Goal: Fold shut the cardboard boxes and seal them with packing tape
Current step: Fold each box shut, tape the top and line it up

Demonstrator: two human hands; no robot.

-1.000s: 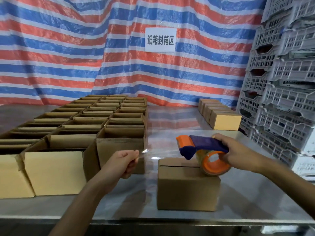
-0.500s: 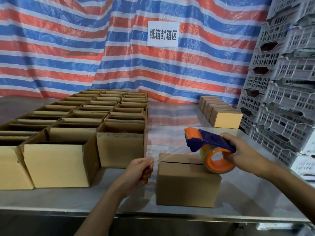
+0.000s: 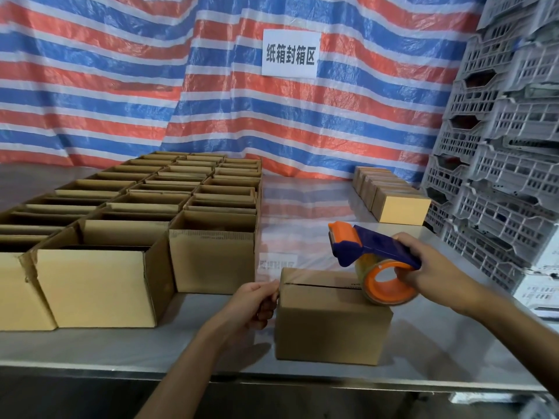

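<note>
a small brown cardboard box [image 3: 329,325] stands upright, its flaps folded shut – a strip of clear tape [image 3: 304,275] stretches above its top seam from the left edge to a blue-and-orange tape dispenser [image 3: 375,246] at its right end – beside rows of open boxes [image 3: 211,261].

Only one readable text: white paper sign [image 3: 291,53] hung on the striped tarp [image 3: 121,86], with one line of black printed characters, 纸箱封箱区. The sign's reflection [image 3: 276,264] shows on the shiny tabletop [image 3: 151,343], just behind the closed box [image 3: 329,325], but it's blurred and not legible on its own. Small dark print on the closed box's top, near the right end: too small to read. Faint print line along the upper front edge of the nearest open box [image 3: 211,261]: also unreadable.
</note>
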